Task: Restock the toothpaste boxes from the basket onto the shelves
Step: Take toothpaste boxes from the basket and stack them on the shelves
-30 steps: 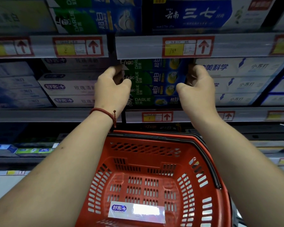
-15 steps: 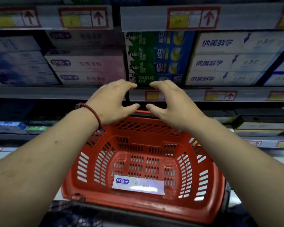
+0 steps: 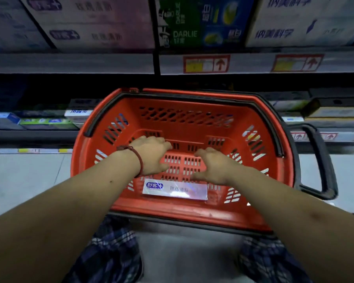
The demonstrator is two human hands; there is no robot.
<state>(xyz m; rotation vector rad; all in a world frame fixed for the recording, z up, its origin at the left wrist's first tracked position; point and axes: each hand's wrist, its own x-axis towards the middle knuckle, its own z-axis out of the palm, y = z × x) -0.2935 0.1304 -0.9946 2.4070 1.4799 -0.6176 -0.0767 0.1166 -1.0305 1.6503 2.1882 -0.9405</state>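
A red plastic basket (image 3: 192, 216) stands on the floor in front of the shelves. One white toothpaste box (image 3: 174, 190) with a blue logo lies flat against its near wall. My left hand (image 3: 151, 155) and my right hand (image 3: 212, 166) are both down inside the basket, palms down, fingers relaxed, holding nothing. They hover just beyond the box, one near each end. On the shelf above stand stacked white boxes with the same logo (image 3: 86, 23) and green and blue Darlie boxes (image 3: 200, 21).
The shelf edge (image 3: 70, 63) with red price tags (image 3: 206, 63) runs across above the basket. The basket's black handle (image 3: 321, 160) sticks out to the right. Lower shelves hold more boxes (image 3: 43, 121) at left and right. Pale floor (image 3: 25, 176) lies at left.
Both hands left the Darlie stack on the shelf and came down into the basket, empty. The view tilted down from the shelf to the basket.
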